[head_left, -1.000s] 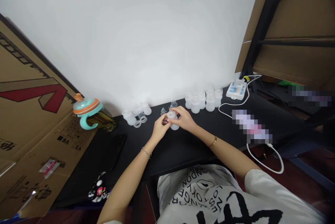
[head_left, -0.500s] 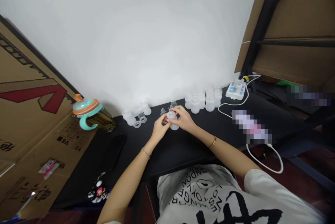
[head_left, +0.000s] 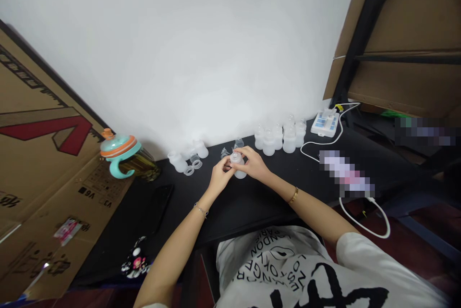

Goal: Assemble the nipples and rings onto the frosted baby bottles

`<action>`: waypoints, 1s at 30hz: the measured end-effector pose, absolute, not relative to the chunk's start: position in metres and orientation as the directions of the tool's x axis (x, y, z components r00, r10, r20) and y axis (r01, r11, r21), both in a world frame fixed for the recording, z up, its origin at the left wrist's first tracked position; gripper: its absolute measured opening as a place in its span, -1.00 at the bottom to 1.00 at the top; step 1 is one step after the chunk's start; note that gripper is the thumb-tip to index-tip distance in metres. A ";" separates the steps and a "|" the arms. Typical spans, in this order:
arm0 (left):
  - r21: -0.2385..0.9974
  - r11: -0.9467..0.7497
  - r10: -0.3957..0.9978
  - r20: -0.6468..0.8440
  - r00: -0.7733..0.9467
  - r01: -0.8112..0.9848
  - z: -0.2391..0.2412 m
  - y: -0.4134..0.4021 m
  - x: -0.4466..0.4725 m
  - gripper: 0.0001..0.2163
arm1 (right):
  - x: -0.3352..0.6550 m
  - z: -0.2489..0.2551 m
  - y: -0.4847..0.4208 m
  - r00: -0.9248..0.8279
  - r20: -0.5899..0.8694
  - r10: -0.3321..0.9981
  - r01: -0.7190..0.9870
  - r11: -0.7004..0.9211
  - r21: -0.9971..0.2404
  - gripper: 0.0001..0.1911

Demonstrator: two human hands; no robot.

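Between my two hands, on the black table, stands a small frosted white baby bottle (head_left: 240, 172) with a ring and clear nipple at its top. My left hand (head_left: 220, 175) grips the bottle's left side near the neck, thumb and fingers pressed in. From the right, my right hand (head_left: 252, 164) has its fingers closed around the ring. Just behind the hands lie clear domed caps (head_left: 238, 143). To the right stand several bottles with clear tops (head_left: 268, 143). Several bottles without tops (head_left: 177, 161) are at the left, beside loose translucent rings (head_left: 188, 170).
A drinking jug with a turquoise handle (head_left: 121, 154) stands at the left, next to a cardboard box (head_left: 46, 164). A dark phone (head_left: 161, 209) lies nearer, with a beaded charm (head_left: 136, 264). At the right are a white power strip (head_left: 324, 124) and a white cable (head_left: 383, 231).
Both hands stay in nearly the same place around the bottle. Only a very slight shift of the fingers at its top shows.
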State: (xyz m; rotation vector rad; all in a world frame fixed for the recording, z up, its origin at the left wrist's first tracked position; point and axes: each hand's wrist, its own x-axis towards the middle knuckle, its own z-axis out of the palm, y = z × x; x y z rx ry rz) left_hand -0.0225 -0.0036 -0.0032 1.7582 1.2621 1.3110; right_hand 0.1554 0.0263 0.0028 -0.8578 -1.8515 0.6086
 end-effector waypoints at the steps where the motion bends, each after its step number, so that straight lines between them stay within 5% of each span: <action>1: 0.869 -0.366 0.928 0.368 0.059 0.333 -0.003 -0.004 -0.023 -0.65 | 0.156 0.003 0.026 -0.283 0.559 0.780 0.294 0.625 -0.724 -0.51; 30: 0.857 -0.384 0.921 0.383 0.075 0.345 -0.007 -0.002 -0.024 -0.64 | 0.156 0.001 0.027 -0.286 0.589 0.756 0.290 0.654 -0.698 -0.51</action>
